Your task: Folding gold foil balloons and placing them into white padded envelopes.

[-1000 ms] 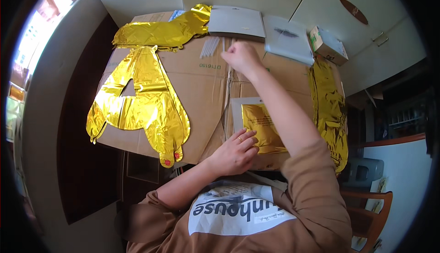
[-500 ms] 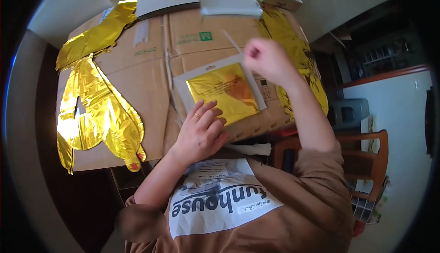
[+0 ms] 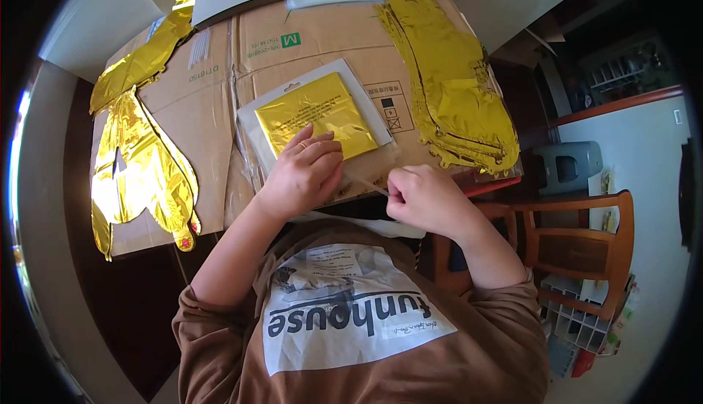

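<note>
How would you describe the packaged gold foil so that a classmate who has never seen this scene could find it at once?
Start with the brown cardboard. Near its middle, with the left hand at its near edge, lies a pale-edged pack. Unlike the loose gold foil shapes on either side, its foil is folded into a rectangle.

Single head-worn fisheye view, downward, from close above the cardboard (image 3: 201,107)
</note>
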Motion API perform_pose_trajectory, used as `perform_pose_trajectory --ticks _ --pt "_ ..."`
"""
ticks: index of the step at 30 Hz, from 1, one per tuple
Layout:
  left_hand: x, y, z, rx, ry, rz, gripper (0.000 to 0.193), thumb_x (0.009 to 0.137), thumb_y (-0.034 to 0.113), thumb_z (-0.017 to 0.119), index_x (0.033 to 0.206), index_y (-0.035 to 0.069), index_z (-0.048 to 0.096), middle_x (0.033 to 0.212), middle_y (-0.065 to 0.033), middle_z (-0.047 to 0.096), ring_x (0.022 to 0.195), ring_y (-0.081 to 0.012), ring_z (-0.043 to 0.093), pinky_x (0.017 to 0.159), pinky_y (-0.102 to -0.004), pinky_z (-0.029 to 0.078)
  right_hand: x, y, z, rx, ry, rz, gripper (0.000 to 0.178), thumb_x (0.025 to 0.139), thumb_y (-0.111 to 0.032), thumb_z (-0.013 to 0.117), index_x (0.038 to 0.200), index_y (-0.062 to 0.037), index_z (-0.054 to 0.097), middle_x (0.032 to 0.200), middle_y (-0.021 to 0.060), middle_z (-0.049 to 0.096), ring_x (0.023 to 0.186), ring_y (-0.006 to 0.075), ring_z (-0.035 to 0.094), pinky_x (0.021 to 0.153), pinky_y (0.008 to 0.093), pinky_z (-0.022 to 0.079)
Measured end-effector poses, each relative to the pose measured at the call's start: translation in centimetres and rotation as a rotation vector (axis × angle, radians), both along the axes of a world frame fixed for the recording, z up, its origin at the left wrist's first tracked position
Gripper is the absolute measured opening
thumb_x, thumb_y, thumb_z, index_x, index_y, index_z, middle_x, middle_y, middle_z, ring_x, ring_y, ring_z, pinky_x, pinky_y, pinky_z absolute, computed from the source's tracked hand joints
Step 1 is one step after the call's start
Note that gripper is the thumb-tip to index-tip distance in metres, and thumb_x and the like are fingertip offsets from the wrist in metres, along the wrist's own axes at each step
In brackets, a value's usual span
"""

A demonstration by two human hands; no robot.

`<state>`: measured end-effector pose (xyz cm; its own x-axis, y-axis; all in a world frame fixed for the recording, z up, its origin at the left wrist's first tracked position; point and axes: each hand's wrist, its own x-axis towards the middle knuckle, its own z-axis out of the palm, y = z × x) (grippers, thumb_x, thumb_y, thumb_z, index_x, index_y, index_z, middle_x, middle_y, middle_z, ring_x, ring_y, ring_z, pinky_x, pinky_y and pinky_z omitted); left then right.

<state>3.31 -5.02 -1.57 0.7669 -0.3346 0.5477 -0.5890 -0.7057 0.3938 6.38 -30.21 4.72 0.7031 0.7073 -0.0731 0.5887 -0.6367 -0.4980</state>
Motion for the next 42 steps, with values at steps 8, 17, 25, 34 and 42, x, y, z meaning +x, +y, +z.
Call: perform_pose_trajectory --ticks 8,17,25,34,42 --pt "-0.2 -0.7 -0.2 -0.055 -0.012 0.010 0.019 0.083 0.004 0.077 0.100 0.004 0.069 0.107 -0.0104 0.071 0.111 -0.0305 0.070 0.103 -0.0496 0.051 1.1 -0.7 -0.5 -0.118 -0.035 -0.140 0.010 0.076 -0.011 0.069 0.074 -0.0038 0.062 0.072 0.0149 0.067 0.072 0.0347 0.068 0.068 0.0445 0.053" --pt "0.0 -0.9 -0.3 -0.050 -0.031 0.019 0.018 0.083 0.002 0.076 0.100 0.002 0.068 0.110 -0.0114 0.071 0.112 -0.0303 0.069 0.107 -0.0491 0.048 0.6 -1.1 -1.2 -0.107 -0.045 -0.128 0.010 0.076 -0.010 0.069 0.074 -0.0030 0.062 0.073 0.0160 0.067 0.072 0.0352 0.068 0.069 0.0443 0.053" --pt "-0.4 -1.3 -0.6 0.107 -0.141 0.008 0.021 0.082 0.002 0.077 0.100 0.005 0.067 0.113 -0.0099 0.069 0.117 -0.0298 0.066 0.110 -0.0502 0.045 4.1 1.8 -2.1 -0.068 -0.164 -0.334 0.013 0.081 -0.015 0.069 0.075 -0.0039 0.065 0.071 0.0165 0.068 0.071 0.0362 0.068 0.069 0.0457 0.055" --pt "-0.7 -0.6 -0.6 0.102 -0.097 -0.017 0.022 0.081 0.005 0.078 0.101 0.004 0.068 0.113 -0.0093 0.069 0.116 -0.0295 0.066 0.105 -0.0493 0.049 4.3 0.5 -4.0 0.293 -0.461 0.028 0.046 0.080 -0.015 0.083 0.123 -0.0070 0.067 0.115 0.0091 0.071 0.106 0.0295 0.067 0.092 0.0399 0.054" --pt "-0.6 -0.4 -0.4 0.173 -0.066 -0.054 0.021 0.083 0.009 0.077 0.102 0.006 0.070 0.116 -0.0093 0.069 0.118 -0.0291 0.065 0.105 -0.0496 0.049 4.5 1.0 -6.1 0.274 -0.589 0.041 0.034 0.081 -0.010 0.080 0.113 -0.0037 0.072 0.121 0.0097 0.070 0.110 0.0272 0.066 0.094 0.0386 0.054"
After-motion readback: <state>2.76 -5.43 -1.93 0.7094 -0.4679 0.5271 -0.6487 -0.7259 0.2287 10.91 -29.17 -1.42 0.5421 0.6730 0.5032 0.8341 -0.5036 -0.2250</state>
